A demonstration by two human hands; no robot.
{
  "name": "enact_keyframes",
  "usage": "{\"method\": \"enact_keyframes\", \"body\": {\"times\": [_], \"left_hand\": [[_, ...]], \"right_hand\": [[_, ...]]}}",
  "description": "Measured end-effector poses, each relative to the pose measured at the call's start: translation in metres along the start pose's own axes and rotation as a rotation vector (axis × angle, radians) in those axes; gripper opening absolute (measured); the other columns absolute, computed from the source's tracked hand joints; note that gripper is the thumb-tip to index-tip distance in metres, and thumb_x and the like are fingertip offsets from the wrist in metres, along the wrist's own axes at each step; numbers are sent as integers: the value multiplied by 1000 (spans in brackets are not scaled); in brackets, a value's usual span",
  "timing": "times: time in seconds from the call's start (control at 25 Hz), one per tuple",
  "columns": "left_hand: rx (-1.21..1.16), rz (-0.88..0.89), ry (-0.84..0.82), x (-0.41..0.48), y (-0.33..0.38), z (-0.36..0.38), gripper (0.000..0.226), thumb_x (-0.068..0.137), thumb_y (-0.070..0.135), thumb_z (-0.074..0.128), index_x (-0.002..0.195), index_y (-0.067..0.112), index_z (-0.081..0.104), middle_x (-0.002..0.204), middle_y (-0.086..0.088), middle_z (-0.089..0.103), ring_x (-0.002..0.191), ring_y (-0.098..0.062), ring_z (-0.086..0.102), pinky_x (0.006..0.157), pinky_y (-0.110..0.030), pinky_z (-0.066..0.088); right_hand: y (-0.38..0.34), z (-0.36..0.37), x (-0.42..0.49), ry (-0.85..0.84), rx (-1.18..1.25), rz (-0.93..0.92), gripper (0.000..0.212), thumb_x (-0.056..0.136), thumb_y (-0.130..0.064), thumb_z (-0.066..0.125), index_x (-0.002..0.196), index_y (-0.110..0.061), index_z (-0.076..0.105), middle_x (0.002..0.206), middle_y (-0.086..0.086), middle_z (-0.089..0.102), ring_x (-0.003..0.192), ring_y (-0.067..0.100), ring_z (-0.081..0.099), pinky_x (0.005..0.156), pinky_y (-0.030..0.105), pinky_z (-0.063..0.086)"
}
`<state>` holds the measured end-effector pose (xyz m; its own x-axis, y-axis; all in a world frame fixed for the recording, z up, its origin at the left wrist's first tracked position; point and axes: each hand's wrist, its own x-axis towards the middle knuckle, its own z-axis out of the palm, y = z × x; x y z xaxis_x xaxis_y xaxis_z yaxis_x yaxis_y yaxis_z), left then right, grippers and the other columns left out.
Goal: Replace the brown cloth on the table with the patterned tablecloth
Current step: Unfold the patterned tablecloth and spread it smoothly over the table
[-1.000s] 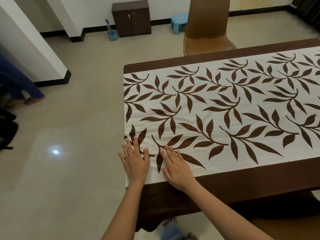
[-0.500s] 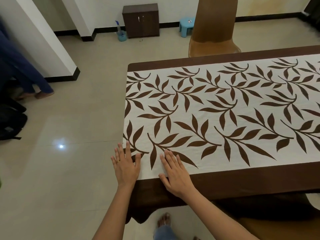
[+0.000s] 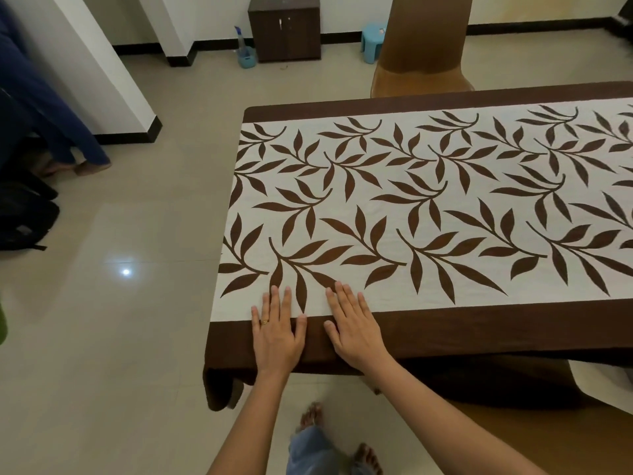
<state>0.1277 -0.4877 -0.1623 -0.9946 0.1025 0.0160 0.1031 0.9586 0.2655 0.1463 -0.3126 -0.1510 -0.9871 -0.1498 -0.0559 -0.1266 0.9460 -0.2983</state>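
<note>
The patterned tablecloth (image 3: pixel 428 207), white with dark brown leaf sprigs and a plain brown border (image 3: pixel 479 330), lies spread flat over the table. Its near left corner hangs over the table's edge. My left hand (image 3: pixel 277 334) lies flat, palm down, fingers apart, on the near border close to that corner. My right hand (image 3: pixel 354 329) lies flat beside it, a little to the right, fingertips on the white part. Neither hand holds anything. No separate brown cloth shows in view.
A brown chair (image 3: pixel 423 53) stands at the table's far side; another chair seat (image 3: pixel 534 437) shows at the near right. A dark cabinet (image 3: pixel 284 27), a blue spray bottle (image 3: pixel 245 53) and a blue stool (image 3: pixel 373 37) stand by the far wall. A person's legs (image 3: pixel 68 132) and black bags (image 3: pixel 24 214) are at the left.
Both flat hands have slid toward me along the cloth, from the leaf pattern down onto the brown border near the table's edge.
</note>
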Motion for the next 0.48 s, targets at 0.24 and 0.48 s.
{"method": "enact_keyframes", "body": {"times": [0.24, 0.48], "left_hand": [[3, -29, 17, 5, 12, -5, 67, 94, 52, 20, 152, 19, 20, 159, -8, 18, 147, -24, 9, 118, -49, 3], [-93, 268, -106, 1, 101, 16, 55, 101, 45, 11, 153, 28, 9, 161, -1, 0, 148, -19, -4, 121, -45, 4]], "right_hand": [[47, -16, -21, -9, 17, 122, 67, 96, -50, 8, 153, -17, -2, 159, -1, -11, 146, 15, -15, 118, 37, -8], [61, -21, -29, -11, 45, 111, 64, 100, -44, 1, 152, -9, 15, 159, 9, 8, 147, 23, 8, 115, 36, 1]]}}
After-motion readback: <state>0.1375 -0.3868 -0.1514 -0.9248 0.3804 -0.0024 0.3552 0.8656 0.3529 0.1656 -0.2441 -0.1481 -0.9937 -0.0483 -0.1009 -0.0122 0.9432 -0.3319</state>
